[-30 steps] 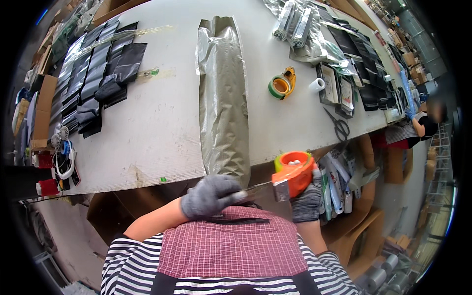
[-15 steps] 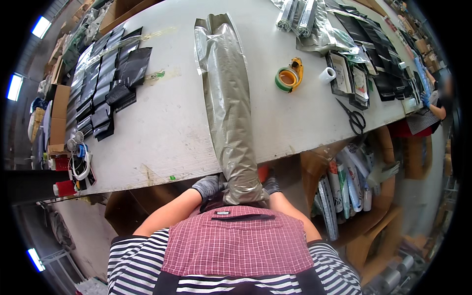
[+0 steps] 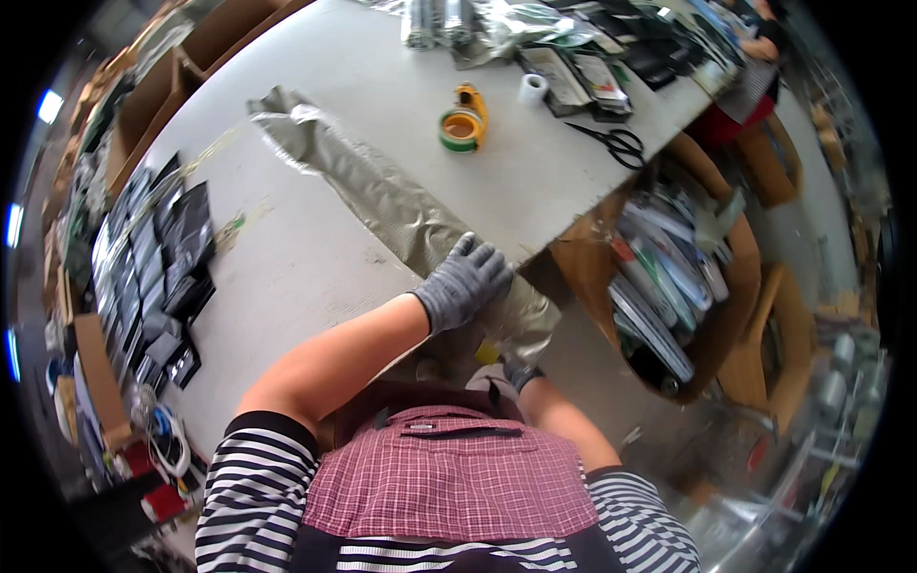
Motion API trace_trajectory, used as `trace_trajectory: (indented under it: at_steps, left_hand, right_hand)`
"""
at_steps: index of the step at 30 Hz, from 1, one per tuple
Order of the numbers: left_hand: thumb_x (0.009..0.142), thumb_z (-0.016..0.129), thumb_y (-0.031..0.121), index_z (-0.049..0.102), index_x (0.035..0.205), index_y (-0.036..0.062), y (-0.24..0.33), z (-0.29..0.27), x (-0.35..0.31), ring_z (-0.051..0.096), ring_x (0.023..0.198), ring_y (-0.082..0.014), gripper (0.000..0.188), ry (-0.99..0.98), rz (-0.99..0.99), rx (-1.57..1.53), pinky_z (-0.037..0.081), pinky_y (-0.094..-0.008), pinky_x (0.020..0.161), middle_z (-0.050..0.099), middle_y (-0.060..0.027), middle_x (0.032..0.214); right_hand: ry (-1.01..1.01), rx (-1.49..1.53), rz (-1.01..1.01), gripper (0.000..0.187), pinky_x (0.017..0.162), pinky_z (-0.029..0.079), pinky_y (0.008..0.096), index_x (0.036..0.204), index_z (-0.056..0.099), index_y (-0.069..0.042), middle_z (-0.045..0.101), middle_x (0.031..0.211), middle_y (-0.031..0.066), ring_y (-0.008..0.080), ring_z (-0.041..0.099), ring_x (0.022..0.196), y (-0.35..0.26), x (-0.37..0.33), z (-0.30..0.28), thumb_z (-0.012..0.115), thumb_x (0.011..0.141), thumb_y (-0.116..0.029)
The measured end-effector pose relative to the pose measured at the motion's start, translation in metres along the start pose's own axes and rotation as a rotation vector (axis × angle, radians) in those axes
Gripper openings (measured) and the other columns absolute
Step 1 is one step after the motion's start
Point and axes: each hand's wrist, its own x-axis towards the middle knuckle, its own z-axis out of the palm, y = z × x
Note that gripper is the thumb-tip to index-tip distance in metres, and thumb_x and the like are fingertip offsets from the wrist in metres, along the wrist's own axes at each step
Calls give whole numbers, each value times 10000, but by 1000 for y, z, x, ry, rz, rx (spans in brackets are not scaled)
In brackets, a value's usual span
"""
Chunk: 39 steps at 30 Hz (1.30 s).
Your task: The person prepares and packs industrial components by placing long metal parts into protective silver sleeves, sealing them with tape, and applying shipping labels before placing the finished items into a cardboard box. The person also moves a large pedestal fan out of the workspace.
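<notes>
A long grey-green plastic sleeve, wrinkled and shiny, lies slantwise over the table. Its far end is at the upper left and its near end juts past the table's edge towards me. My left hand, in a grey glove, is wrapped over the sleeve close to that edge, fingers curved across its top. Below the sleeve's near end is my right hand, gloved too. The sleeve and the hand's angle hide most of its fingers, so its hold does not show.
A tape dispenser, a white roll and black scissors rest on the table's right. Black pouches spread at left. A carton of rolls stands beside the table; another person works at far right.
The sleeve has swung from nearly straight ahead to a slant, its near end to the right. My left hand has come up onto its top. The view has turned to the right.
</notes>
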Motion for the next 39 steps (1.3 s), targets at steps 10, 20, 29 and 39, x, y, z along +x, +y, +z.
trace_trajectory:
  at_steps: [10,20,29,39]
  left_hand:
    - [698,686,267,428,1392,77,0,22,-6,406,1315,-349,765,16,-147,33,240,-577,1107,474,-168,1374]
    - [675,748,349,430,1381,69,0,6,4,400,1308,-355,823,-77,-106,-31,226,-547,1123,469,-181,1367]
    - [710,647,298,434,1380,63,15,46,-5,420,1299,-360,741,224,12,131,226,-584,1111,482,-179,1366]
    - [768,545,245,477,1343,54,10,40,-19,431,1293,-358,610,208,-86,51,235,-589,1106,498,-176,1348]
  right_hand:
    - [-617,197,-695,881,914,504,427,1306,493,-53,640,1065,141,284,632,981,-125,-255,110,325,852,-789]
    - [-407,329,-267,789,790,545,411,1303,463,-83,638,1031,98,289,647,904,45,-108,29,407,858,-732]
    - [-260,346,-758,958,877,524,444,1255,520,-51,633,1105,159,296,624,1009,-179,-98,8,307,786,-859]
    - [-629,286,-599,975,926,492,440,1255,507,-9,641,1074,153,312,622,994,-96,-256,125,181,830,-824]
